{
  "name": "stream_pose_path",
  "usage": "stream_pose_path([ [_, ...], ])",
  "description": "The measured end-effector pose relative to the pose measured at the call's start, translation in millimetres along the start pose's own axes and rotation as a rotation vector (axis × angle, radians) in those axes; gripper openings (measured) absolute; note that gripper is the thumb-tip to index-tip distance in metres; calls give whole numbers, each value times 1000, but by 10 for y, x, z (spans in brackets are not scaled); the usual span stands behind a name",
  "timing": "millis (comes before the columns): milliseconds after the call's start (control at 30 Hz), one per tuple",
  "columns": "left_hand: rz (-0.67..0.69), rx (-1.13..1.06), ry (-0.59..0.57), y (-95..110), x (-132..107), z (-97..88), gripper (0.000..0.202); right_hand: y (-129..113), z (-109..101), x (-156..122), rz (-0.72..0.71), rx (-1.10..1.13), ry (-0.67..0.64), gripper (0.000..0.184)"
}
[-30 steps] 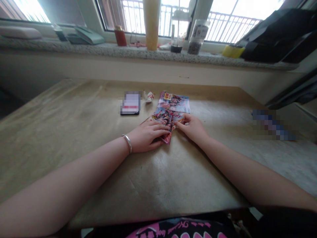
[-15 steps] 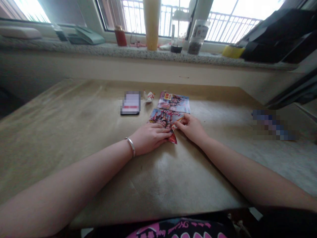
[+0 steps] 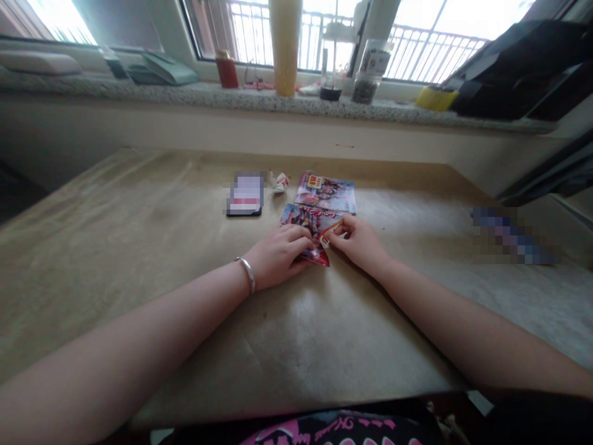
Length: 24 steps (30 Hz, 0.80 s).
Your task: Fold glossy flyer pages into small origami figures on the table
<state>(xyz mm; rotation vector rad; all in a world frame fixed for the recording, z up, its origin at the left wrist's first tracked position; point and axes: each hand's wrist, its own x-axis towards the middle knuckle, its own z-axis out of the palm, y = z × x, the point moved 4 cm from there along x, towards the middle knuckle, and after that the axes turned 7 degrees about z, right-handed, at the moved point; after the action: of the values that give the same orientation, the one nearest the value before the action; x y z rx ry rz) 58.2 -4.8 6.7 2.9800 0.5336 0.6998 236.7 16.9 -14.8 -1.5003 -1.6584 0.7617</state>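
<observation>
A glossy, colourful printed sheet [image 3: 299, 213], which looks like a flyer, lies on the table in front of me. My left hand [image 3: 281, 252] rests on its left side with bent fingers, thumb at the near edge, gripping it. The thumb and fingers of my right hand [image 3: 357, 240] pinch the sheet's right edge, where a pale strip with red print is turned up. A reddish corner points toward me between the hands. Just beyond lies a second printed sheet [image 3: 327, 193] with a yellow price label, flat and untouched. The fingers hide much of the nearer sheet.
Left of the sheets lies a phone [image 3: 245, 194] with a blurred screen, beside a crumpled white-and-red scrap [image 3: 280, 182]. A blurred bluish item [image 3: 512, 236] is at the table's right. Bottles and a yellow tape roll [image 3: 436, 97] stand on the window sill [image 3: 185, 93].
My left fingers, flatter before, are now bent and drawn back on the nearer sheet. The sheet's near corner has shifted slightly, and the strip at my right fingers shows more.
</observation>
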Motion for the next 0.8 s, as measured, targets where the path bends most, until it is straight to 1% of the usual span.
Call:
stream_pose_path([
  [33, -18, 2, 37, -7, -4, -14, 24, -6, 5, -7, -22, 2, 4, 16],
  [67, -26, 8, 75, -10, -10, -26, 32, -11, 10, -15, -42, 5, 6, 17],
  [133, -21, 30, 121, -10, -22, -37, 54, -27, 16, -32, -78, 12, 7, 17],
  [200, -7, 67, 124, -9, -30, -33, 72, -51, 18, -51, -112, 2, 3, 15],
  [300, 4, 110, 109, -15, -36, -23, 85, -106, 19, -84, -167, -65, -9, 14],
  [367, -8, 127, 116, -26, -40, -26, 89, -150, 28, -113, -209, -118, -30, 13],
  [467, -46, 148, 135, -51, -48, -43, 90, -215, 43, -161, -284, -180, -64, 11],
  [600, -86, 157, 135, -73, -50, -70, 96, -272, 48, -204, -360, -202, -80, 10],
  [700, -93, 159, 141, -67, -45, -88, 100, -267, 36, -203, -332, -180, -61, 11],
  [800, -102, 169, 125, -53, -41, -87, 96, -240, 23, -191, -253, -81, -44, 12],
])
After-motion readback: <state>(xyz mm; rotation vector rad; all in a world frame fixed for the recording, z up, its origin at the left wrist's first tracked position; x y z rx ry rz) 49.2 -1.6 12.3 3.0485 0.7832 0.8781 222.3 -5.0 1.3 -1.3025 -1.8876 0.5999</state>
